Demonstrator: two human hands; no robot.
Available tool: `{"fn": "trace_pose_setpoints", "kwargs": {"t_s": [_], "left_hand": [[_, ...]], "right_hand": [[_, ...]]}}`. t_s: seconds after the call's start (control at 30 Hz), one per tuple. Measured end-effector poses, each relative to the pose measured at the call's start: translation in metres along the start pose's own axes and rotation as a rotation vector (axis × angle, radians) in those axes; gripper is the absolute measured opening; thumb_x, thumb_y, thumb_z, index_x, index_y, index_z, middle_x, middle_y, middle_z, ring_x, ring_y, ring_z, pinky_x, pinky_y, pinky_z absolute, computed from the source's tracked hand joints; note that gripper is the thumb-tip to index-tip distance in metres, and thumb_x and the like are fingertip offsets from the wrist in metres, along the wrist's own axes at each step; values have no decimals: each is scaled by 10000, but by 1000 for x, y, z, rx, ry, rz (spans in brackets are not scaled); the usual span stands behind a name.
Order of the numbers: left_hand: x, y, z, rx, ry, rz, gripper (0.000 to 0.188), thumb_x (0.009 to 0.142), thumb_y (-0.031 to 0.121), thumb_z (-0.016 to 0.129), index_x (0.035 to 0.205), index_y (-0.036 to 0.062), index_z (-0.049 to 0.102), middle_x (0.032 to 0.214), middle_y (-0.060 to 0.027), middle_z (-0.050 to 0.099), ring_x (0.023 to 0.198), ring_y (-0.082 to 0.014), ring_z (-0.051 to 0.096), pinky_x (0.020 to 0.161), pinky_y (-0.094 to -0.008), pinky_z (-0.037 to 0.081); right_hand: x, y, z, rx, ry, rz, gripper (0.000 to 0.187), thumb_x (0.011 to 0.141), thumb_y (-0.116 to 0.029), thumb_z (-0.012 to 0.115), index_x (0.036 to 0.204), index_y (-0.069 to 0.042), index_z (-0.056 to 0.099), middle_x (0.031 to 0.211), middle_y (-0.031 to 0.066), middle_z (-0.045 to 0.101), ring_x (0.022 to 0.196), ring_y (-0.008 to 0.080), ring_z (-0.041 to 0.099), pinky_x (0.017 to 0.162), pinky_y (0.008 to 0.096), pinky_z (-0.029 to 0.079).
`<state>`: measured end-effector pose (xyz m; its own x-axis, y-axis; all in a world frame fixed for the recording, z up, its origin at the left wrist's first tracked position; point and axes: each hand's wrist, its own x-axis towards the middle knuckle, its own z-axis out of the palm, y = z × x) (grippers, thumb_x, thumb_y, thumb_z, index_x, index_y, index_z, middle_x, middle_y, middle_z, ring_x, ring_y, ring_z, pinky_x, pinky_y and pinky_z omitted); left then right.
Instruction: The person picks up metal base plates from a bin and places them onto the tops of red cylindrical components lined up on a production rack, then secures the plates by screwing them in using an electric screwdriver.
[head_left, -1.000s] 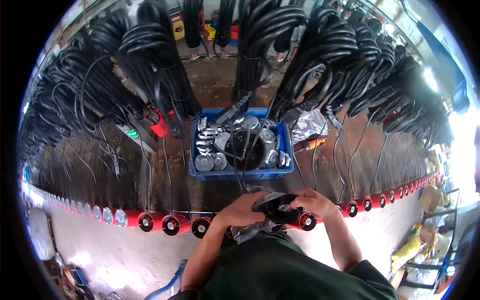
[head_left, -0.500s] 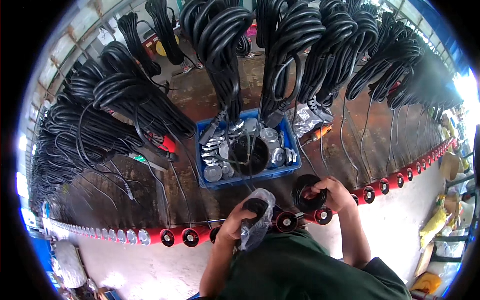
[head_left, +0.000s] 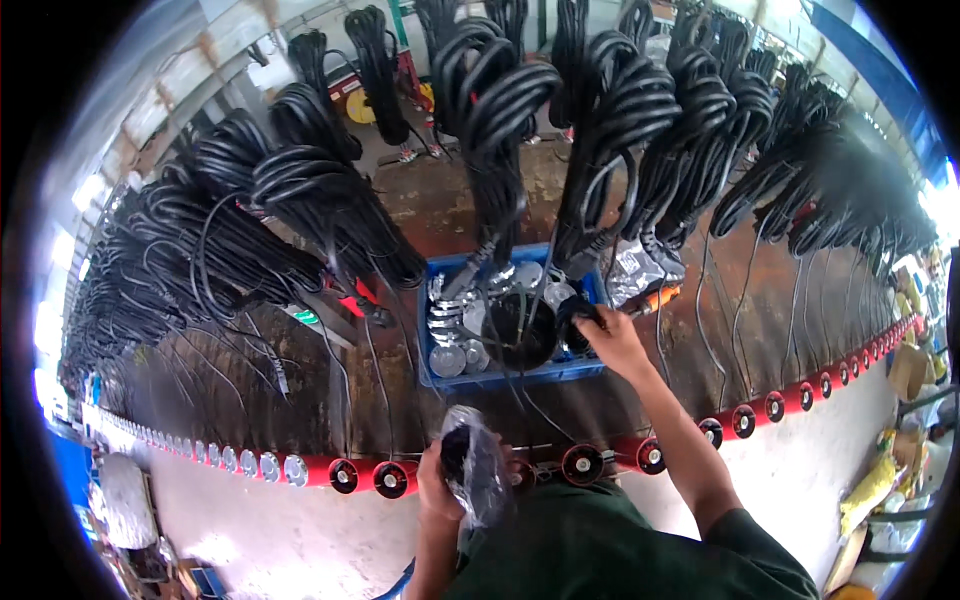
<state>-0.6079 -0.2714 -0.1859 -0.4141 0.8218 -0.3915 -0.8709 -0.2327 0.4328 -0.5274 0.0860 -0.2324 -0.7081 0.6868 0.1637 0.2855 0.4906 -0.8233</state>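
In my left hand (head_left: 438, 487) is a clear plastic bag (head_left: 487, 490) with black ring-shaped parts inside, gripped by the fingers near the table's front edge. My right hand (head_left: 615, 342) reaches over the right side of a blue plastic crate (head_left: 500, 379), its fingers closed on a stack of thin black rings (head_left: 576, 318). Silver metal discs (head_left: 447, 360) fill much of the crate around a round black tub (head_left: 520, 340). Just in front of my body, red cylinders with black round ends (head_left: 582, 464) line the table edge.
Thick bundles of black cable (head_left: 490, 100) hang across the table from left to right, their thin ends trailing down. A clear plastic bag of parts (head_left: 640, 272) and an orange tool (head_left: 662, 298) lie right of the crate. Silver caps (head_left: 295, 469) top the cylinders on the left.
My right hand has moved forward from near my body to the crate, carrying the black rings. The left hand with the bag has shifted slightly left and nearer. The view has shifted.
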Motion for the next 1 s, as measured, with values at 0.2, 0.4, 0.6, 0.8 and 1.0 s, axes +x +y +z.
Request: {"fn": "trace_pose_setpoints", "kwargs": {"t_s": [0.2,0.4,0.6,0.8,1.0], "left_hand": [[-13,-37,-30,-144,-164,-134,1054,901,692,675,1545,-87,376,1493,-293,531,1366,-435,552,1186,-539,431],[-19,-18,-41,337,-52,-35,716,909,232,738,1493,-60,445,1362,-290,630,1201,-443,671,1024,-582,576],[57,77,-17,940,89,608,640,750,-68,697,1377,-7,577,1156,-108,748,1009,-229,742,883,-326,580],[174,128,53,1927,317,509,484,827,201,665,1285,59,597,1075,-271,729,1058,-503,674,923,-592,532],[328,156,24,1772,294,452,538,791,146,720,1263,-42,543,1113,-353,691,1103,-501,675,924,-531,537]], "right_hand": [[29,-18,39,-608,-318,-368,298,906,-269,708,974,21,688,952,132,711,893,345,699,813,452,570],[54,-16,42,-535,-363,-504,326,883,-277,693,971,30,627,1025,206,657,1045,431,639,878,509,547],[78,69,86,-501,-509,-801,218,940,-262,639,946,-47,671,979,172,695,897,374,678,792,517,531],[43,35,74,-1011,26,-1273,225,828,-228,643,902,-55,766,1052,195,714,967,372,665,854,583,520],[30,38,74,-668,189,-767,469,903,-316,738,1253,-20,638,1216,204,628,1116,427,602,970,518,506]]}}
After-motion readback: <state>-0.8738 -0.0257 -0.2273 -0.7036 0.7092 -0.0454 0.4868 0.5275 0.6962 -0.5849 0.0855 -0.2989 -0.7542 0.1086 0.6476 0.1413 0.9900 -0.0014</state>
